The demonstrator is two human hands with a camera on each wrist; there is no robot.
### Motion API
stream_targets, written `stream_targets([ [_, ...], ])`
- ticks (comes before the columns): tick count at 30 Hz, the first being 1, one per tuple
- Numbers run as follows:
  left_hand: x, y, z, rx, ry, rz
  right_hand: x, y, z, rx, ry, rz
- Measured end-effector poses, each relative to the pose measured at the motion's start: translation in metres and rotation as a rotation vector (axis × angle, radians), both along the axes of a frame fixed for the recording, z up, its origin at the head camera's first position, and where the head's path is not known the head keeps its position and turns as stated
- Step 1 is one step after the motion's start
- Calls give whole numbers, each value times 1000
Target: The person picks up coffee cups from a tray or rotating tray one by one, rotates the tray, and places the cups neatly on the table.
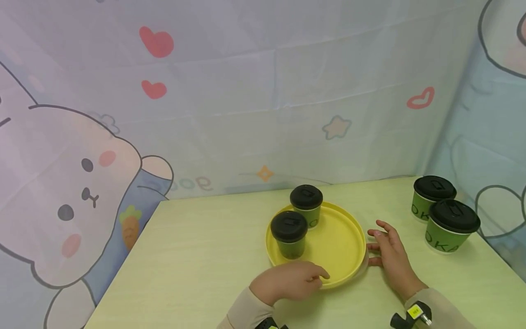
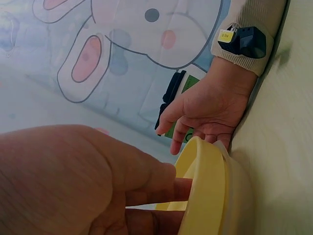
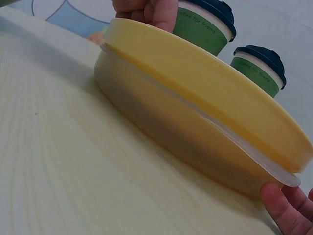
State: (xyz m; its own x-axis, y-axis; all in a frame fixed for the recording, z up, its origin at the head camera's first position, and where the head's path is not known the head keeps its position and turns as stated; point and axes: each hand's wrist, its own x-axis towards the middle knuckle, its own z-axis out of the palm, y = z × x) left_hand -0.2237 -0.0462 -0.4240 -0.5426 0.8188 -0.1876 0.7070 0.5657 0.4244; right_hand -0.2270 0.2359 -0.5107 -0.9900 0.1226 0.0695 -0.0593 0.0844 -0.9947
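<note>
A round yellow tray (image 1: 333, 246) sits on a translucent round base (image 3: 146, 103), whose pale lip shows below the yellow wall. Two lidded green paper coffee cups (image 1: 291, 246) (image 1: 311, 217) stand upright on the tray's left and back part. My left hand (image 1: 293, 279) is at the tray's near edge, its loosely bent fingers reaching over the rim; the left wrist view hides their tips behind the wall. At the right edge is my right hand (image 1: 390, 258), fingers spread and thumb apart. Its fingertips (image 3: 274, 198) are by the base's lip; contact is hard to tell.
Two more green cups with black lids (image 1: 445, 235) (image 1: 421, 205) stand close together at the right of the pale table (image 1: 185, 265). A cloth backdrop (image 1: 246, 91) with cartoon prints hangs behind the table and along its right side.
</note>
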Motion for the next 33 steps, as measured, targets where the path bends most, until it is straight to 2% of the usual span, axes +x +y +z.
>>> stream_targets([
  [4, -3, -3, -1, -10, -32, 31, 0, -1, 0, 3, 2, -3],
  [16, -6, -6, -1, -53, 10, 80, 1, -1, 0, -5, 23, 4],
  [23, -5, -8, 2, -53, -27, 155, 1, -1, -1, -8, 19, 6],
  [27, -3, -8, 3, -19, -9, 174, 1, -1, 0, -2, 18, 10],
  [30, -2, -5, 1, 39, -3, 152, 2, -1, 0, 4, 18, 10],
  [33, -1, -1, -3, 104, -48, 122, 2, -1, 1, 10, 21, 10],
])
